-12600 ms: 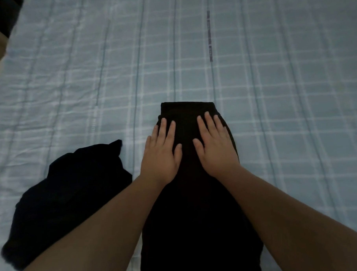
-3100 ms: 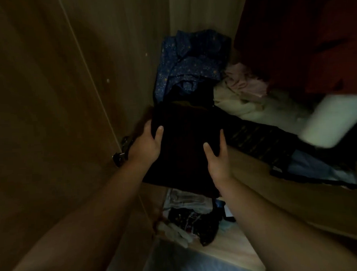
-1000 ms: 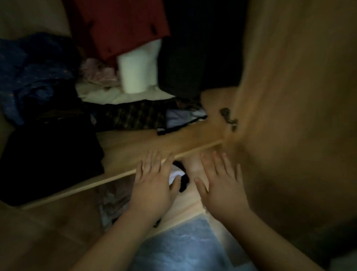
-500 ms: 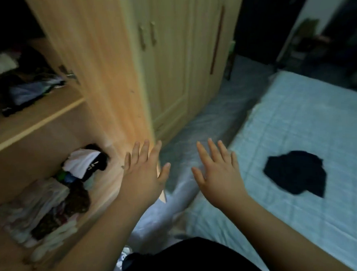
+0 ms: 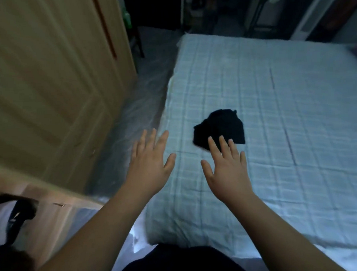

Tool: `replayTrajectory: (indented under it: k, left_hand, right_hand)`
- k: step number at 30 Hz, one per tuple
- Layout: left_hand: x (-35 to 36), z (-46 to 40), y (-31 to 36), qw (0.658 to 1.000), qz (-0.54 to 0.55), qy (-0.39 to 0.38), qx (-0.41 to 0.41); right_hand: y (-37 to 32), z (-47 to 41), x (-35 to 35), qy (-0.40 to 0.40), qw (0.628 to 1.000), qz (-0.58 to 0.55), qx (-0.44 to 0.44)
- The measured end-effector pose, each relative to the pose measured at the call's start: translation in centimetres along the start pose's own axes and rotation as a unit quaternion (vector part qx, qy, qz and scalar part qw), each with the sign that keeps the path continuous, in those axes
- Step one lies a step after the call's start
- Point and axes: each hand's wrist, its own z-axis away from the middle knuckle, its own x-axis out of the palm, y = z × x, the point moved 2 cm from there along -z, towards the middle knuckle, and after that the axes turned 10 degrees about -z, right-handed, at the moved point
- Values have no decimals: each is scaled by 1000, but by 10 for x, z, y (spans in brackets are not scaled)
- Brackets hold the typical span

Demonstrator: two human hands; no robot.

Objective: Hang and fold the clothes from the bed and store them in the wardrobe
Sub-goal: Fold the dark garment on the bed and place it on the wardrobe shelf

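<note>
A crumpled black garment (image 5: 220, 127) lies on the bed (image 5: 275, 131), which has a pale blue checked sheet. My left hand (image 5: 149, 165) hovers empty with fingers spread over the bed's left edge. My right hand (image 5: 226, 168) is also empty and spread, its fingertips overlapping the garment's near edge in the view. The wooden wardrobe (image 5: 48, 89) stands at the left, its open lower part at the bottom left.
A narrow strip of grey floor (image 5: 139, 100) runs between wardrobe and bed. Dark and white clothes (image 5: 15, 214) lie in the wardrobe's open lower part. Dim furniture and a doorway (image 5: 250, 9) stand beyond the bed's far end.
The folded black garment has been left on the wardrobe shelf. My view has swung from the wardrobe to the bed, and both empty hands now reach over the sheet toward the black garment.
</note>
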Motion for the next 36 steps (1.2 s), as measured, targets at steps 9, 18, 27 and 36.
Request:
replayTrajectory:
  k: [9, 18, 27, 36]
  left_hand:
    - [81, -128, 39, 990, 39, -83, 109]
    - [164, -235, 63, 983, 86, -124, 105]
    - [306, -340, 117, 979, 73, -140, 132]
    - [416, -355, 126, 978, 86, -143, 124]
  right_hand:
    - [68, -81, 21, -4, 994, 20, 105]
    - [137, -160, 67, 0, 987, 5, 158]
    - [255, -296, 161, 8, 991, -39, 130]
    - [308, -343, 235, -11, 979, -128, 159]
